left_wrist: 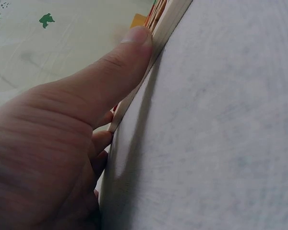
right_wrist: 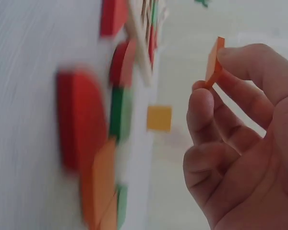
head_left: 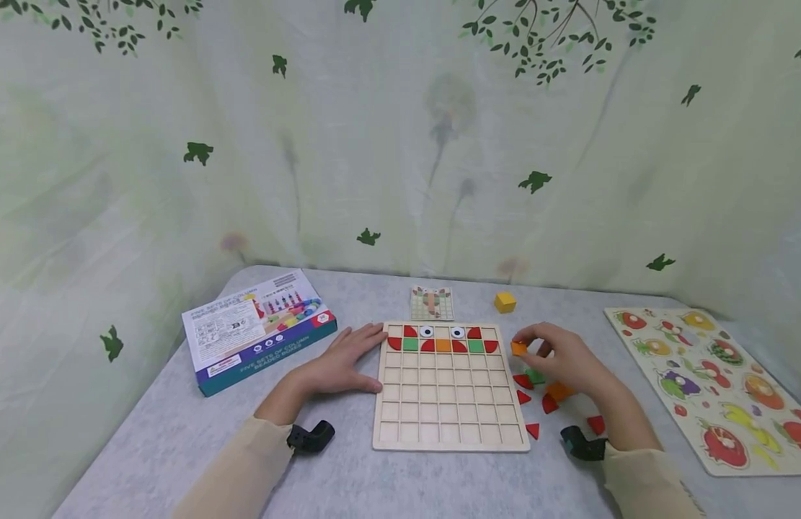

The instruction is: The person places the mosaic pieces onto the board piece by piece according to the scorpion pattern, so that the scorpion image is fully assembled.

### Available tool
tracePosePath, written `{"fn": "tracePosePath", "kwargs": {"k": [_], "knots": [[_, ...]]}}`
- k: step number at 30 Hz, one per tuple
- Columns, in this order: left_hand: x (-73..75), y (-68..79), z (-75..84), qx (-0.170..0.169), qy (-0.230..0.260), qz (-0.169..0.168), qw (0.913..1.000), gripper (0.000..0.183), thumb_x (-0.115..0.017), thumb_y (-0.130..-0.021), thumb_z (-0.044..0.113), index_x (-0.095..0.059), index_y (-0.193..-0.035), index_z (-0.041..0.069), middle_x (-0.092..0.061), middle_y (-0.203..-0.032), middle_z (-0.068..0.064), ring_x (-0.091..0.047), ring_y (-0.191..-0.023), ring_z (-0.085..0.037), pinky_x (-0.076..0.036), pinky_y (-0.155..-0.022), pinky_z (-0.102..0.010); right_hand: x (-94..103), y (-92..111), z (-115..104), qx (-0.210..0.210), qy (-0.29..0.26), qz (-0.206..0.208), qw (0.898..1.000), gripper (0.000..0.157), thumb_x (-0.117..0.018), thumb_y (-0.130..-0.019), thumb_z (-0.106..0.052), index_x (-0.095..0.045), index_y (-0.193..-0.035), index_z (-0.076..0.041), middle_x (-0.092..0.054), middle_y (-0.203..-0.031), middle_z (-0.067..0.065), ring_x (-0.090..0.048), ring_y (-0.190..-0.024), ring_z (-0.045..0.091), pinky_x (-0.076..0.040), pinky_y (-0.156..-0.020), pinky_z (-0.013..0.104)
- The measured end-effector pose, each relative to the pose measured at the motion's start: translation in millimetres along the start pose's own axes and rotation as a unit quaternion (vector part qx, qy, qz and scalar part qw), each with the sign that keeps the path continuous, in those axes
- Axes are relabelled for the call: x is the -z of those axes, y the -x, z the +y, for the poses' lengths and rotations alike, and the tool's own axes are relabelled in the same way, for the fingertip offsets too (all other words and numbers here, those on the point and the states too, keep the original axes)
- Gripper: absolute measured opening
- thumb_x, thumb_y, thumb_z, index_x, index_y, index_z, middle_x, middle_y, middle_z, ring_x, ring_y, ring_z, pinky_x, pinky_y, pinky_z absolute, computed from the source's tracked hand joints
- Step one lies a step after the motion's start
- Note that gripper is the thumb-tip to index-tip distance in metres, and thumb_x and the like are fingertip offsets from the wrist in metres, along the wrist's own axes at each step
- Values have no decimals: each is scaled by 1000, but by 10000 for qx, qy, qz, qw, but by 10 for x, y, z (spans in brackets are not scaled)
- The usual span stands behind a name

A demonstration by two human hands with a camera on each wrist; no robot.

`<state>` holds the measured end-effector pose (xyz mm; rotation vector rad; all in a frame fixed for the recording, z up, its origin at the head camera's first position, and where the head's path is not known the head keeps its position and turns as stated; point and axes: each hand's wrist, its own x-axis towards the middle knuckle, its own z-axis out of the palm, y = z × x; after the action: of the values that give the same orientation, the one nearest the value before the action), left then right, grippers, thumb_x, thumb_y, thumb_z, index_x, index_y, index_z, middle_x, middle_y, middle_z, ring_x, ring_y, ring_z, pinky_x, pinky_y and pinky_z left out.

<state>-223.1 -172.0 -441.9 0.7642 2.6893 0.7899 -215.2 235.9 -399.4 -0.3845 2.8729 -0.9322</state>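
Pale green-white fabric backdrop (head_left: 374,144) hangs on far side & wraps L + R, w/ soft creases. Dk-green leaf prints (head_left: 535,182) scattered; leafy branches (head_left: 572,10) up top; faint grey dandelion print (head_left: 443,133) mid. Mottled grey worktop (head_left: 452,483) below, far L corner rounded. Light soft, even.

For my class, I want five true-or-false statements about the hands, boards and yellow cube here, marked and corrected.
1. The right hand pinches an orange piece. True.
2. The left hand is raised clear of the grid board. False: it touches the board's left edge.
3. In the head view, the fruit board lies to the right of the grid board. True.
4. The grid board's bottom row is full. False: its pieces sit in the top two rows.
5. The yellow cube stands beyond the grid board, on the table. True.
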Motion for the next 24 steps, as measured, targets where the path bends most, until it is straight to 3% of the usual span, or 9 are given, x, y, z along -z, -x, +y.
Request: {"fn": "tracePosePath", "kwargs": {"k": [5,16,24], "knots": [[-11,-13,-6,10,23,-48,10000,98,-76,-81,55,-30,-158,15,-20,-168,-6,-10,-158,-31,1,-127,-57,-81,-47,-165,348,-165,50,9992,27,-71,-91,-15,-67,-118,-11,-67,-113,9,-55,-83,17,-52,-63,23],[58,-24,13,-76,13,46,10000,98,-78,-81,52,-30,-158,14,-20,-168,-7,-10,-157,-32,1,-127,-57,-242,-265,-542,792,-132,-147,9967,20,-72,-91,-16,-71,-111,-15,-68,-110,4,-55,-79,15,-49,-68,26],[27,-13,17,-15,38,-3,10000,97,-76,-82,53,-29,-159,15,-19,-169,-7,-9,-158,-32,1,-127,-57,-480,-353,-744,575,-35,-680,9960,16,-75,-89,-19,-71,-105,-18,-63,-97,-3,-54,-83,16,-49,-74,28]]}}
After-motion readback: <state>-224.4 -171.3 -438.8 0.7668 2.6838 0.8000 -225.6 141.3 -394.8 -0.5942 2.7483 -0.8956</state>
